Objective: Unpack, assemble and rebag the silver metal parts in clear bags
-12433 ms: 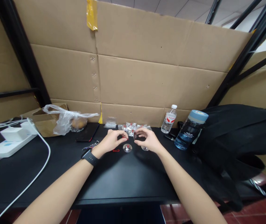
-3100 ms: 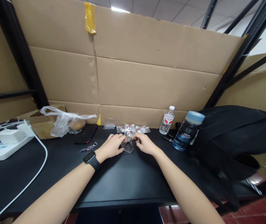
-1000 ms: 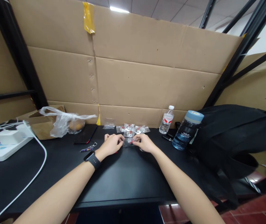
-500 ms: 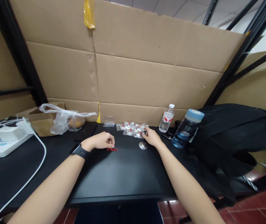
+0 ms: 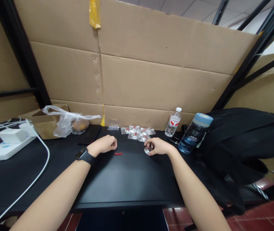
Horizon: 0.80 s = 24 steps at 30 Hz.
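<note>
My right hand (image 5: 159, 147) is over a small shiny round metal disc (image 5: 147, 150). Its thumb is at the near edge and its fingers curl over the far side, closed about the disc. Loosely curled into a fist, my left hand (image 5: 106, 144) rests on the black tabletop, and nothing shows in it. A short looped red cord (image 5: 118, 154) lies just to the right of and nearer than that hand, apart from it. Behind my right hand, several small clear packets (image 5: 135, 133) with silvery discs and red bits inside lie in a cluster.
A flat clear bag (image 5: 113, 124) lies by the cardboard wall (image 5: 137, 83). Right: a water bottle (image 5: 172, 123), a blue-lidded bottle (image 5: 194, 134) and a black backpack (image 5: 242, 138). Left: a tied plastic bag (image 5: 66, 123), a dark flat object (image 5: 88, 136) and a white power strip (image 5: 12, 147) with cables.
My right hand has moved from the packets down onto the metal disc. My left hand has shifted slightly up, away from the red cord, which now lies fully uncovered.
</note>
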Available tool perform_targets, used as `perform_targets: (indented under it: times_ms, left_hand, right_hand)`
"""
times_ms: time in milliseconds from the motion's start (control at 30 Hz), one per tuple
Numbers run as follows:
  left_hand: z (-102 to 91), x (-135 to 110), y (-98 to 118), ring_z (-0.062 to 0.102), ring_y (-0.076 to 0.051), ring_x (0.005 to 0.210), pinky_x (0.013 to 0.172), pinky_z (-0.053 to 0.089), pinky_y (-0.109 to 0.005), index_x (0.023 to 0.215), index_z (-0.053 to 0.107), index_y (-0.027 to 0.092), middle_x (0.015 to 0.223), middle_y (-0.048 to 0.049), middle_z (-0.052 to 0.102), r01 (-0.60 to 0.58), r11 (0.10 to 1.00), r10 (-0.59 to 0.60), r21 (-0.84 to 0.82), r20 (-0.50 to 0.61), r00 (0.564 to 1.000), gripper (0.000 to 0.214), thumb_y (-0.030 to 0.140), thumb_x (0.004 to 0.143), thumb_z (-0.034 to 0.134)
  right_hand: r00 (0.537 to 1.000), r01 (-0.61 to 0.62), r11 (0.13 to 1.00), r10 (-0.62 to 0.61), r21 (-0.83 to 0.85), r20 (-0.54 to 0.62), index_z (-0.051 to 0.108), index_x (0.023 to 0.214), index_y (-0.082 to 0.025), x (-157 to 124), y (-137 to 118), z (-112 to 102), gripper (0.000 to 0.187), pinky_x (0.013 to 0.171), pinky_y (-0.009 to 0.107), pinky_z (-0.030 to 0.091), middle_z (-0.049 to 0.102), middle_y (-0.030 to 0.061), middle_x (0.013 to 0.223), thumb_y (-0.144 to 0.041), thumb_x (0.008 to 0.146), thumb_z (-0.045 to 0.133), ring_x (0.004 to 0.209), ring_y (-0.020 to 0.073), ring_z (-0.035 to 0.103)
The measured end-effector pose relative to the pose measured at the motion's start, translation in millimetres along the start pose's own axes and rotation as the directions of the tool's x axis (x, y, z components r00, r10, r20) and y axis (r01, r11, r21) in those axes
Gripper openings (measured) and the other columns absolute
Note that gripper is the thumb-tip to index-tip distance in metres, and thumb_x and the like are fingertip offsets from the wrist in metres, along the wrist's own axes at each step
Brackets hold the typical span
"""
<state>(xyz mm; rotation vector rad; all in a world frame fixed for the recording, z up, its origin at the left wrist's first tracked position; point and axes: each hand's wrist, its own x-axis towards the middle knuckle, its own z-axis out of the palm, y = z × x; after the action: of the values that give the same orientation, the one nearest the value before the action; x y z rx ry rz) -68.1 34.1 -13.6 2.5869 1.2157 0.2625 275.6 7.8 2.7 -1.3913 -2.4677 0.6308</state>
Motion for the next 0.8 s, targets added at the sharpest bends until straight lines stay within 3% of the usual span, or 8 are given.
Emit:
perform_targets:
  times_ms: [100,167,267,367,467,567,667,800]
  left_hand:
    - [1.1,0,1,0.066,-0.016,0.070,0.066,0.044,-0.023,0.075,0.069,0.021,0.076,-0.0025,0.073,0.017,0.999,-0.017,0.040,-0.018,1.000,0.014,0.018,0.081,0.057]
    - [1.0,0,-3,0.066,-0.017,0.074,0.067,0.045,-0.023,0.084,0.069,0.021,0.083,-0.0037,0.073,0.036,0.998,-0.034,0.051,-0.032,0.999,0.009,0.022,0.081,0.061]
    - [-1.6,-2,-12,0.068,-0.018,0.080,0.069,0.046,-0.024,0.095,0.069,0.019,0.091,-0.0052,0.074,0.090,0.995,-0.090,0.050,0.008,0.996,0.020,0.024,0.076,0.070]
    - [-5.5,-4,-20,0.069,-0.018,0.079,0.070,0.046,-0.023,0.090,0.071,0.019,0.088,-0.0044,0.075,0.131,0.991,-0.134,0.035,0.082,0.988,0.012,0.019,0.079,0.064]
    - [-7.2,-5,-19,0.068,-0.018,0.078,0.070,0.045,-0.024,0.083,0.071,0.020,0.084,-0.0039,0.075,0.092,0.995,-0.094,0.035,0.063,0.994,0.010,0.018,0.082,0.061]
    - [-5.1,-3,-6,0.067,-0.018,0.076,0.070,0.043,-0.025,0.083,0.070,0.021,0.082,-0.0030,0.074,0.015,1.000,-0.014,0.027,-0.025,1.000,0.010,0.022,0.086,0.060]
    - [0.4,2,14,0.067,-0.017,0.081,0.074,0.044,-0.025,0.094,0.068,0.022,0.090,-0.0023,0.074,-0.090,0.995,0.082,-0.038,-0.177,0.981,0.015,0.027,0.093,0.055]
    - [8.7,11,40,0.065,-0.019,0.098,0.087,0.042,-0.031,0.103,0.067,0.023,0.105,-0.0035,0.071,-0.159,0.987,0.142,0.002,-0.458,0.878,0.019,0.029,0.098,0.050]
  right_hand:
    - [0.999,0.022,1.000,-0.022,-0.009,-0.029,0.069,0.106,-0.019,0,-2,2,0.050,0.067,0.023,0.046,0.067,-0.0008,0.087,-0.018,0.057,0.081,0.073,0.0142,0.061]
    - [0.998,0.036,0.999,-0.035,0.029,-0.049,0.067,0.107,-0.019,0,-4,2,0.050,0.068,0.023,0.046,0.066,-0.0009,0.087,-0.017,0.058,0.079,0.073,0.0139,0.061]
    - [0.993,0.060,0.994,-0.050,0.087,-0.107,0.065,0.107,-0.019,0,-6,3,0.050,0.069,0.023,0.047,0.065,-0.0006,0.088,-0.018,0.059,0.078,0.074,0.0139,0.061]
    - [0.986,0.089,0.990,-0.073,0.109,-0.148,0.065,0.106,-0.019,0,-9,3,0.049,0.069,0.024,0.048,0.066,0.0003,0.091,-0.018,0.059,0.077,0.074,0.0145,0.061]
    - [0.978,0.131,0.985,-0.109,0.112,-0.178,0.067,0.105,-0.019,1,-14,5,0.046,0.069,0.024,0.048,0.067,0.0012,0.093,-0.017,0.060,0.076,0.075,0.0147,0.061]
    - [0.965,0.165,0.979,-0.135,0.122,-0.226,0.068,0.105,-0.020,3,-22,10,0.043,0.069,0.025,0.048,0.066,0.0012,0.092,-0.018,0.063,0.075,0.072,0.0137,0.060]
    - [0.932,0.231,0.957,-0.166,0.177,-0.321,0.064,0.114,-0.021,6,-32,18,0.052,0.068,0.026,0.049,0.066,0.0032,0.100,-0.018,0.063,0.075,0.077,0.0152,0.061]
    - [0.866,0.338,0.909,-0.198,0.245,-0.459,0.059,0.124,-0.023,13,-45,30,0.061,0.075,0.029,0.052,0.065,0.0052,0.106,-0.017,0.065,0.075,0.088,0.0187,0.063]
